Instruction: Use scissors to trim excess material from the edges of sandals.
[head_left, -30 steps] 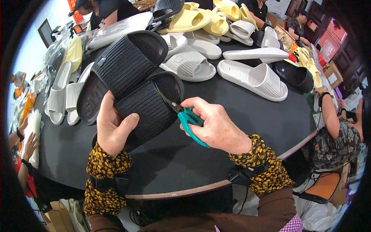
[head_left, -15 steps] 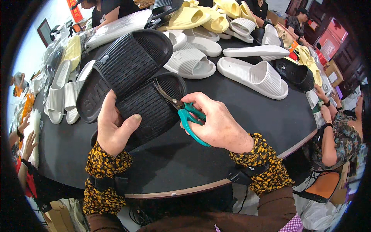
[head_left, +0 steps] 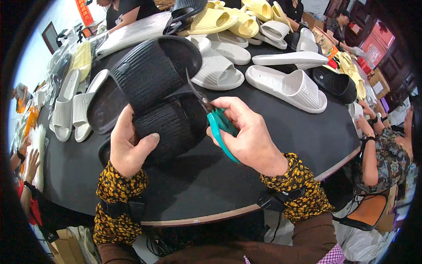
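Note:
My left hand grips a pair of black slide sandals by their inner side, thumb on the lower one. The upper black slide is tilted, its ribbed strap facing me; the lower black slide overlaps beneath it. In my right hand are scissors with teal handles, fingers wrapped through the loops. Their dark blades point up and left, beside the toe ends of both slides. Whether the blade tips touch the rubber I cannot tell.
White slides and yellow slides are heaped across the back of the dark table. Two grey-white slides stand at left, near clear plastic bags. Co-workers' hands show at left; another person sits at right.
The scissors have swung more upright, their tips rising toward the upper slide's toe. The black slides have turned slightly in my left hand, the upper one's toe shifting right.

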